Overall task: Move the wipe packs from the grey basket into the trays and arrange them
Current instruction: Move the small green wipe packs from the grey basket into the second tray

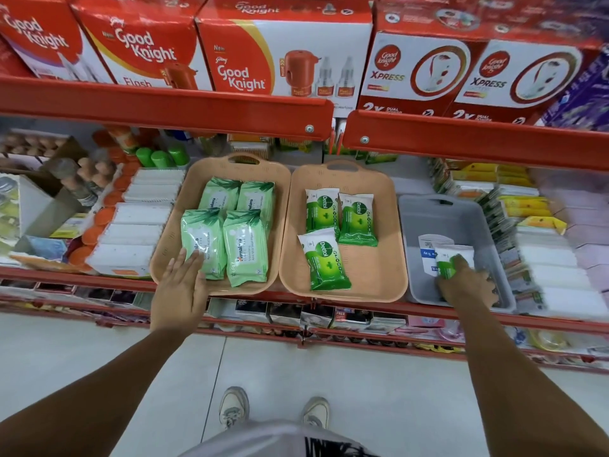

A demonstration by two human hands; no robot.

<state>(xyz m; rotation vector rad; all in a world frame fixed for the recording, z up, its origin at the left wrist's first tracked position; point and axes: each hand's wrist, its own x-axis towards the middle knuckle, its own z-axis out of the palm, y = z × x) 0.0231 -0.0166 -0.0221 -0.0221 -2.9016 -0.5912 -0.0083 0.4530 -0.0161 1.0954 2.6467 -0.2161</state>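
Person stands facing a red shop shelf (164, 103), both bare arms stretched out toward it. Mid-frame sit two beige trays side by side, touching at the rims. The left tray (164, 245) holds four pale green Himalaya wipe packs (245, 247) in a two-by-two block, long sides touching. The right tray (389, 258) holds three green-and-white Dettol packs (324, 260): two upright next to each other at the back, one tilted toward the front left, its top corner just at the back-left pack's lower edge. At right of frame, just beside the right tray, is the grey basket (428, 219). Right hand (466, 283) is down inside it, fingers curled shut around another Dettol pack (453, 255); green end sits in the grip, white end sticks up toward the back. A white label with blue print (428, 250) lies on the basket floor behind that pack. Left hand (183, 288) is open and flat, fingers spread, palm down over the near-left corner of the left tray; fingertips touch the bottom of the front-left Himalaya pack, gripping nothing. Upper part of frame: Good Knight cartons (244, 54) in a row on the shelf above. White boxes (138, 222) stacked left of the trays. Lower frame shows the light floor and the person's two pale shoes (234, 407).
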